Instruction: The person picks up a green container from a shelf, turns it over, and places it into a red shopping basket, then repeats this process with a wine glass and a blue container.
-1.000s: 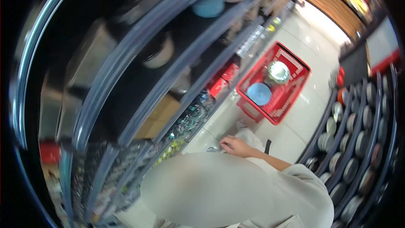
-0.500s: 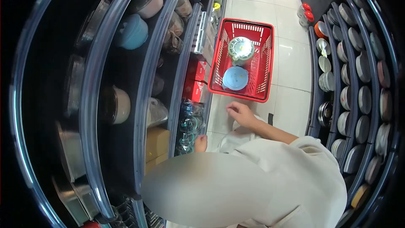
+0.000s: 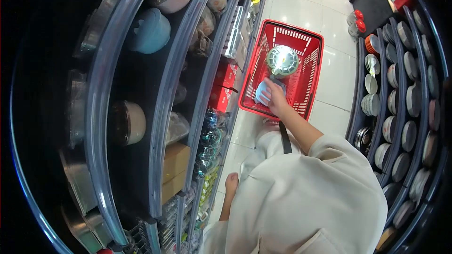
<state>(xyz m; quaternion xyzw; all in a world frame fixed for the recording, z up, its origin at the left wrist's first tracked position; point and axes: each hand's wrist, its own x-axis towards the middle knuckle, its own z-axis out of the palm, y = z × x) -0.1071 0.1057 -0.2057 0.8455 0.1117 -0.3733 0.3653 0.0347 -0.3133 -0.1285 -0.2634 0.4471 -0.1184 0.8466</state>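
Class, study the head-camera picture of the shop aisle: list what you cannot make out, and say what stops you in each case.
1. Head view: the light blue round dish in the red plastic shopping basket is mostly covered by the right hand, so the grip is unclear.
2. The left hand is part hidden by the cream sleeve; whether it holds anything cannot be told.
3. The small packets on the lowest shelf are too small and distorted to identify.

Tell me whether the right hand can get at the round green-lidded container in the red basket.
Probably yes: the right hand is already in the red basket, on the blue plate, with the green-lidded container uncovered just beyond.
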